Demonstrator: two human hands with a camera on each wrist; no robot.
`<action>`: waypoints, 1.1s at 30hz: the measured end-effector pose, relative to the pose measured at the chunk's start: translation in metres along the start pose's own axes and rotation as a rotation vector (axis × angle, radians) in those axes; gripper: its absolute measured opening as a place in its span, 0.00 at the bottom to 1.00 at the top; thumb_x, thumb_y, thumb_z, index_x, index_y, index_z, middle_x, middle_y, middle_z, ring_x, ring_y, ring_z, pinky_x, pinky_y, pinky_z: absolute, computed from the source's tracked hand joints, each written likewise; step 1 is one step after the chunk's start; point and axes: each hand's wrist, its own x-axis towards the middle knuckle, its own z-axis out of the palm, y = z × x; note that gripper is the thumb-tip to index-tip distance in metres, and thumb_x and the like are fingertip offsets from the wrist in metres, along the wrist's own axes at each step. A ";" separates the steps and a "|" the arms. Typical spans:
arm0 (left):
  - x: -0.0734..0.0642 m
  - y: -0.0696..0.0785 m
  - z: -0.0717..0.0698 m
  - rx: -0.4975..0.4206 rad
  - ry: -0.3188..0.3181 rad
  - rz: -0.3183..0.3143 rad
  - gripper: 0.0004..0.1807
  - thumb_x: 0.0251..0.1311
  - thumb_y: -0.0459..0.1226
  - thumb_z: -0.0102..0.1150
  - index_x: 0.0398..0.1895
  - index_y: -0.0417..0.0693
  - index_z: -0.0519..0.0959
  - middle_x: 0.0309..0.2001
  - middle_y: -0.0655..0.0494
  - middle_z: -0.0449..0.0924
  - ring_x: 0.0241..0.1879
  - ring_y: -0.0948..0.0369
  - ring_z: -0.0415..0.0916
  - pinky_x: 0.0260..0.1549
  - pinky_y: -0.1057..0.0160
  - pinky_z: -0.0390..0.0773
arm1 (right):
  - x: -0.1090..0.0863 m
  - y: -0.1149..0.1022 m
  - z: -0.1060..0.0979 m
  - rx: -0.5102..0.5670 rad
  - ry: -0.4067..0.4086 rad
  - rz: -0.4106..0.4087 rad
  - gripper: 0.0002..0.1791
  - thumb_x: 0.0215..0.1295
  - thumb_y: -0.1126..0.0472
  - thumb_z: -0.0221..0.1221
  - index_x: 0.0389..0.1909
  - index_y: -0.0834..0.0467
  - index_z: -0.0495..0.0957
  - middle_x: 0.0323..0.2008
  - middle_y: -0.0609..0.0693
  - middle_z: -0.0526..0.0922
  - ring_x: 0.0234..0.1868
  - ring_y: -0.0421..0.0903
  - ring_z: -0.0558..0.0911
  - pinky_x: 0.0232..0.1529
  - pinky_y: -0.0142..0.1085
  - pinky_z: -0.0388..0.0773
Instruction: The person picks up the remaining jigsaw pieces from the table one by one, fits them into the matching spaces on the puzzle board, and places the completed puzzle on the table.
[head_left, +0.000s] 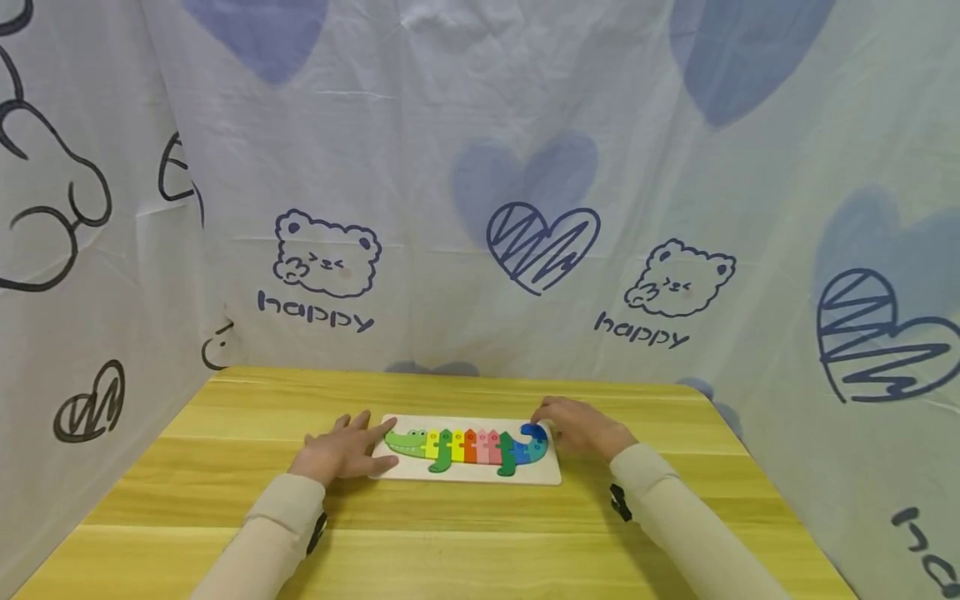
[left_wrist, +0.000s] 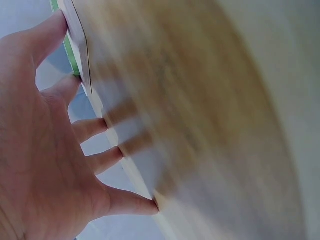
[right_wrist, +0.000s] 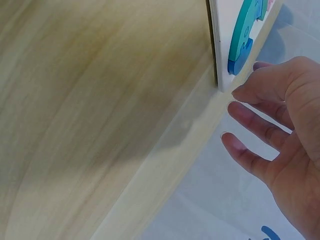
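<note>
A crocodile puzzle of coloured pieces (head_left: pixel 470 446) lies on a white board (head_left: pixel 472 478). At its head end is my left hand (head_left: pixel 341 450), fingers spread and fairly straight. The thumb and a fingertip rest on the board's left end; in the left wrist view, the other fingers of the left hand (left_wrist: pixel 60 145) touch the tabletop. Beside the tail end, my right hand (head_left: pixel 581 427) has its fingers loosely bent, the tips close to the dark blue tail piece (head_left: pixel 534 432). The right wrist view shows the right hand (right_wrist: pixel 285 115) near the board's corner; fingertip contact is unclear.
The board lies on a yellow wood-grain table (head_left: pixel 487 542). Behind and beside it hangs a pale curtain (head_left: pixel 427 208) printed with hearts, bears and the word happy. Dark straps show at both wrists below the light sleeves (head_left: pixel 682 508).
</note>
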 end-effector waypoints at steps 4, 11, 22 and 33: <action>0.002 0.001 0.001 0.005 0.001 0.003 0.45 0.65 0.69 0.52 0.82 0.65 0.58 0.82 0.37 0.51 0.78 0.27 0.46 0.58 0.08 0.48 | -0.001 0.003 -0.001 -0.001 0.009 0.005 0.24 0.59 0.77 0.65 0.55 0.57 0.85 0.53 0.53 0.85 0.55 0.52 0.83 0.65 0.49 0.81; 0.002 0.001 0.001 0.003 -0.005 0.006 0.45 0.65 0.69 0.52 0.82 0.65 0.58 0.82 0.37 0.51 0.78 0.27 0.46 0.57 0.08 0.47 | -0.002 0.006 -0.001 -0.007 0.006 0.001 0.25 0.58 0.78 0.64 0.55 0.57 0.85 0.53 0.53 0.85 0.55 0.52 0.83 0.65 0.50 0.81; 0.002 -0.002 -0.001 0.022 0.000 0.007 0.46 0.65 0.70 0.52 0.82 0.65 0.57 0.82 0.36 0.51 0.78 0.26 0.46 0.56 0.08 0.49 | -0.003 0.006 -0.008 0.008 0.002 0.010 0.24 0.61 0.78 0.59 0.57 0.60 0.83 0.56 0.56 0.85 0.60 0.55 0.83 0.67 0.51 0.79; -0.003 -0.007 -0.003 -0.023 0.005 0.030 0.45 0.72 0.67 0.43 0.84 0.57 0.50 0.81 0.34 0.52 0.78 0.27 0.48 0.58 0.10 0.51 | -0.026 0.009 -0.018 -0.124 0.229 0.032 0.16 0.66 0.64 0.66 0.55 0.60 0.84 0.53 0.58 0.87 0.54 0.58 0.86 0.57 0.54 0.84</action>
